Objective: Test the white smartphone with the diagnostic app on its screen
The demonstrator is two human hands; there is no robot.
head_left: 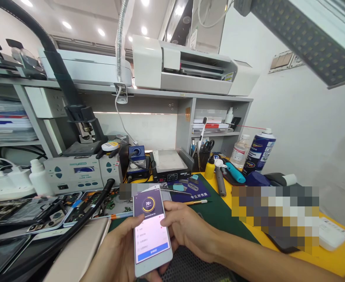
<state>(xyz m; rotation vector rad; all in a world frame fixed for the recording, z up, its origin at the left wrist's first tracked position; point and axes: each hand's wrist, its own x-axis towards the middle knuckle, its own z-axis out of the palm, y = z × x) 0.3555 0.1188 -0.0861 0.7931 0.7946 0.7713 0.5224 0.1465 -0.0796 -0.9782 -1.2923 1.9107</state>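
A white smartphone (153, 235) is held up in front of me, its lit screen showing a yellow ring with "70", a short list and a blue button. My left hand (118, 244) wraps the phone's left side, the thumb lying over the screen's edge. From the other side my right hand (186, 227) grips it too, with its thumb at the right part of the screen. The fingers behind the phone are mostly hidden. Below the phone is a dark textured mat (190, 266), and a green work mat (228, 219) lies beyond my right forearm.
Opened phones and boards (57, 211) crowd the left. Behind stand a grey soldering station (84, 170), a heating plate (170, 162) and a yellow bottle (210, 169). A spray can (259, 152) stands at right. A black hose (81, 223) crosses the left side; a lamp (304, 39) hangs overhead.
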